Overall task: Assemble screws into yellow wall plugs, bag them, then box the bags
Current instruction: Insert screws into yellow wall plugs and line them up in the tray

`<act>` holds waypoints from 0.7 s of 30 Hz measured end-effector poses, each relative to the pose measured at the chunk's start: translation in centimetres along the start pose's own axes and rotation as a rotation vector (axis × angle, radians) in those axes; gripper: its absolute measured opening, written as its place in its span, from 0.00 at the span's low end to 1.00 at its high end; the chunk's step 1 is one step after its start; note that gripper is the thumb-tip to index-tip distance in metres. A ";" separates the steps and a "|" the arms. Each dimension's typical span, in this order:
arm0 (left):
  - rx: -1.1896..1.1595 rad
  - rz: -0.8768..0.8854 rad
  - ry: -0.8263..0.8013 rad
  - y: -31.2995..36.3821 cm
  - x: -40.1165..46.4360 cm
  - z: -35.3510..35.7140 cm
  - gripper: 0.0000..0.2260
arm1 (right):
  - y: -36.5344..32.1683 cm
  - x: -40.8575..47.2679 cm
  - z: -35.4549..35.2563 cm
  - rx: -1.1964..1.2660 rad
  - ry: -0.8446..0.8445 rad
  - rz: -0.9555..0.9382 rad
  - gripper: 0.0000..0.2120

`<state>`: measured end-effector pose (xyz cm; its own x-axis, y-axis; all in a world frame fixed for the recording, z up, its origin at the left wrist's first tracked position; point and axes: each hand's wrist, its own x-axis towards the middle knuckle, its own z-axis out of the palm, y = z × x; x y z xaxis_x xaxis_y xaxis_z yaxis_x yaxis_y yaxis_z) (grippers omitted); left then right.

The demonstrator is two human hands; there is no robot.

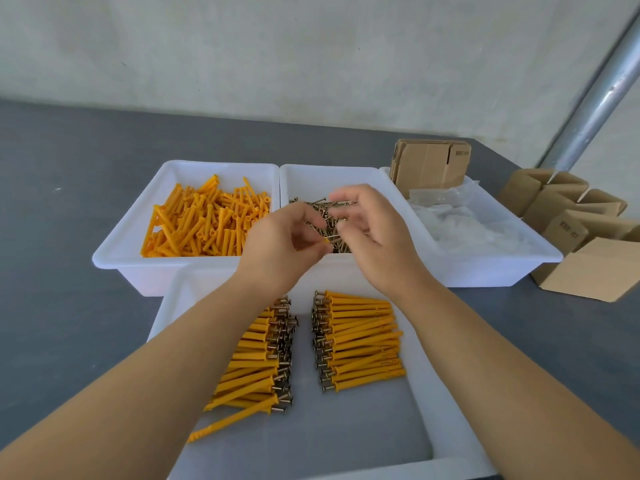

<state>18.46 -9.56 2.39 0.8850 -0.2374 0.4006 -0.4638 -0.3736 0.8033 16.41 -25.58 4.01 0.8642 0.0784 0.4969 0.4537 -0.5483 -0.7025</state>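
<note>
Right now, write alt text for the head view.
Two bare hands, left hand and right hand, meet over a white tray of screws, the left pinching a yellow wall plug. Loose plugs fill the tray beside it; assembled plugs lie in the near tray.

Loose yellow plugs [204, 221] fill the left tray, screws [334, 220] the middle, assembled rows [358, 336] lie nearest.

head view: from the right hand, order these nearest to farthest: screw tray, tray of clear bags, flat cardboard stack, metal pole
From the right hand:
1. Screw tray, directly under the hand, centre.
2. Tray of clear bags, just to its right.
3. Flat cardboard stack, standing at that tray's far end.
4. Metal pole, far right, beyond the table edge.
</note>
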 end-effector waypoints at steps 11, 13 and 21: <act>-0.146 0.098 -0.160 1.6 -1.1 1.2 0.08 | 1.0 0.1 -0.4 0.166 0.409 0.076 0.19; -0.133 0.071 -0.190 1.7 -1.3 1.5 0.06 | 1.4 0.2 -0.6 0.156 0.454 0.119 0.18; 0.338 0.131 -0.312 1.2 -1.8 3.1 0.06 | 2.0 0.3 -0.7 0.157 0.444 0.144 0.18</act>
<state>16.18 -12.31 1.28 0.7876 -0.5407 0.2956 -0.6037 -0.5808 0.5460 17.43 -27.20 3.09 0.7596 -0.3704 0.5346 0.3936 -0.3925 -0.8313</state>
